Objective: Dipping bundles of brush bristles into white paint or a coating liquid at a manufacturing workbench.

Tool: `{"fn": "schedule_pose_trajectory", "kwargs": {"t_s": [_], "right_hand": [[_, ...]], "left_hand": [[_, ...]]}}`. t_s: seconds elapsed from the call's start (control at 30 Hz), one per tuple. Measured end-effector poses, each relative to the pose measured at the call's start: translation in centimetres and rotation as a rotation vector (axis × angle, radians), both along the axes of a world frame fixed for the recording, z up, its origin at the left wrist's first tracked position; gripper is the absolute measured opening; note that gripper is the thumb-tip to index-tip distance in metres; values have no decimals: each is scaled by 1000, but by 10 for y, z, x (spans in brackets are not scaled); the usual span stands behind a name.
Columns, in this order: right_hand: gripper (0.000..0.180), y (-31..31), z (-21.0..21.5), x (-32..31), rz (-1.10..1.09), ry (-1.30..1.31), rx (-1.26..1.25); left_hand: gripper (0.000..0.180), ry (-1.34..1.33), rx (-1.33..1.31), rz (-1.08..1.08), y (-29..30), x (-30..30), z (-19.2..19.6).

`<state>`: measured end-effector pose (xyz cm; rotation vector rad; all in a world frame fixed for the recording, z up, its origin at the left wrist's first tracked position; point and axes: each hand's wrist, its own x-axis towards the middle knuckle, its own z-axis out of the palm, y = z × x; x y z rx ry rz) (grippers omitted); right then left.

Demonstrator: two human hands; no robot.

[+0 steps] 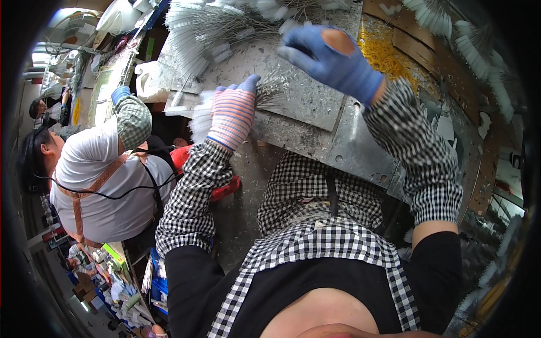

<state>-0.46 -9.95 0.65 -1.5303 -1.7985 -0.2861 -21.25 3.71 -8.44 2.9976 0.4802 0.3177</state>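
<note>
- The left hand (232,112), in a striped glove with blue fingertips, lies on a small bundle of thin wire brushes (270,93). Its fingers (248,84) curl down over the wire stems at the near edge of the metal table (315,107). The grip looks closed on the bundle, though the palm side is hidden.
- The right hand (332,59), in a blue glove worn through over one knuckle, hovers above the table beyond the left fingertips. Its fingers are spread and blurred, and I cannot tell whether it holds anything.
- The bundle sits right at the table edge below the left fingers; a loose grip could let the stems slide off into the lap.
- The wire ends fan out past the left fingertips toward the right hand. A quick reach could jab the bare patch in the blue glove.
- A big heap of white-tipped brushes (214,28) lies just beyond both hands. A sweeping right hand could snag it and tangle the sorted stems.
- Yellow rubber bands (383,50) lie to the right of the right fingers, close enough to be scattered.
- A co-worker's gloved hand (120,93) works well to the left, apart from both hands.
</note>
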Motion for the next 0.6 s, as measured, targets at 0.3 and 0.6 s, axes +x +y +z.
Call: {"fn": "schedule_pose_trajectory", "kwargs": {"t_s": [0.3, 0.6], "right_hand": [[35, -78, -63, -11, -281, 3, -556], [26, -204, -17, 19, -514, 179, -697]], "left_hand": [[51, -77, 23, -85, -23, 49, 14], [55, 146, 87, -77, -10, 76, 16]]}}
